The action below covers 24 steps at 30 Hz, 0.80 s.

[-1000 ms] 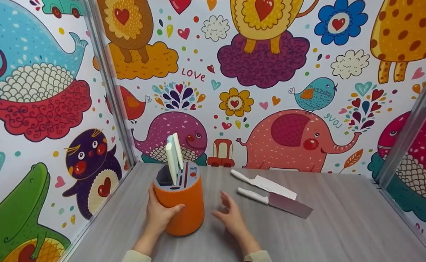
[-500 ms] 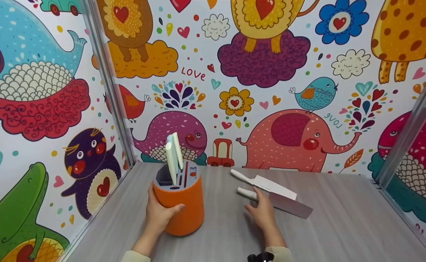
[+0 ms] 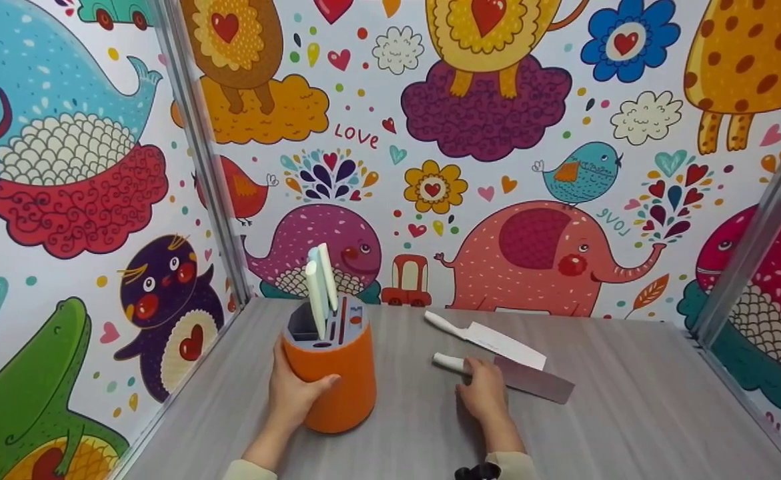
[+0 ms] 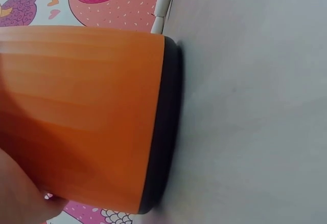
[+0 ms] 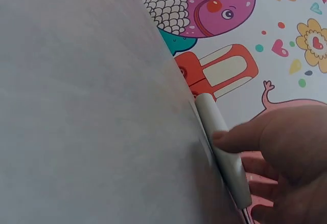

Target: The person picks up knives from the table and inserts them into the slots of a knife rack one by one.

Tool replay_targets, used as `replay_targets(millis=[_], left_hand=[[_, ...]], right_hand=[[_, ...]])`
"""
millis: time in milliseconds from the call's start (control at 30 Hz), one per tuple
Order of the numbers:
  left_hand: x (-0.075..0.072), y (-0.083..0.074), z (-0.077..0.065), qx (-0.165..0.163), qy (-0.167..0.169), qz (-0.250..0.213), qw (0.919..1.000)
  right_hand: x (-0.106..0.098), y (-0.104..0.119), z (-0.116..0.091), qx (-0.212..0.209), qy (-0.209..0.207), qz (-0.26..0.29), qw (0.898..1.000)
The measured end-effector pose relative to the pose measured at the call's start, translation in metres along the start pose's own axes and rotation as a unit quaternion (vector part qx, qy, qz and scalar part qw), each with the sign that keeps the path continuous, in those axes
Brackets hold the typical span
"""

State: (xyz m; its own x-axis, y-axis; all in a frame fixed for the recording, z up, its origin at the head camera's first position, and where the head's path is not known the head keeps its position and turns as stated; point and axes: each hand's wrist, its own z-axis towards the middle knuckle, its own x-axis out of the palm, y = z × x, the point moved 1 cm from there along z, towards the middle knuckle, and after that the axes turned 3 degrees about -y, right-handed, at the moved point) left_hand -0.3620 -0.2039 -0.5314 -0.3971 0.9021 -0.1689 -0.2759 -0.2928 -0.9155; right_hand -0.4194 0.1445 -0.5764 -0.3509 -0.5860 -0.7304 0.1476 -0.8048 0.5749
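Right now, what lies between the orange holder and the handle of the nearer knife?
Only bare grey tabletop lies between the orange holder and the nearer knife's white handle; the head view shows this.

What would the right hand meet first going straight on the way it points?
The right hand meets the near knife, its fingers touching the handle; beyond, likely the far knife, though depth is unclear.

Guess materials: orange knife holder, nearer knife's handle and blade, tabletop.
Orange knife holder: probably plastic, satin; smooth, softly shaded wall.
Nearer knife's handle: likely plastic; white, smooth, rounded, low sheen.
Nearer knife's blade: likely steel; thin, flat, grey, though the finish is hard to tell.
Tabletop: maybe wood-look laminate, matte; grey grain-like streaks. Real wood isn't ruled out.
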Motion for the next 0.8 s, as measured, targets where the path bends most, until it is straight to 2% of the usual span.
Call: replay_targets(millis=[200,367,600,800], left_hand=[[-0.001,-0.001,0.002,-0.004,-0.002,0.010,0.9999],[-0.001,0.000,0.001,0.005,-0.004,0.012,0.9999],[-0.001,0.001,0.001,0.012,-0.002,0.005,0.9999],[-0.002,0.000,0.001,0.007,0.003,0.005,1.0000]], right_hand=[[-0.003,0.003,-0.004,0.012,-0.028,-0.046,0.998],[-0.001,0.002,-0.007,0.005,-0.043,-0.061,0.997],[-0.002,0.005,-0.010,0.002,-0.041,-0.069,0.997],[-0.004,0.007,-0.011,0.013,-0.034,-0.044,0.998]])
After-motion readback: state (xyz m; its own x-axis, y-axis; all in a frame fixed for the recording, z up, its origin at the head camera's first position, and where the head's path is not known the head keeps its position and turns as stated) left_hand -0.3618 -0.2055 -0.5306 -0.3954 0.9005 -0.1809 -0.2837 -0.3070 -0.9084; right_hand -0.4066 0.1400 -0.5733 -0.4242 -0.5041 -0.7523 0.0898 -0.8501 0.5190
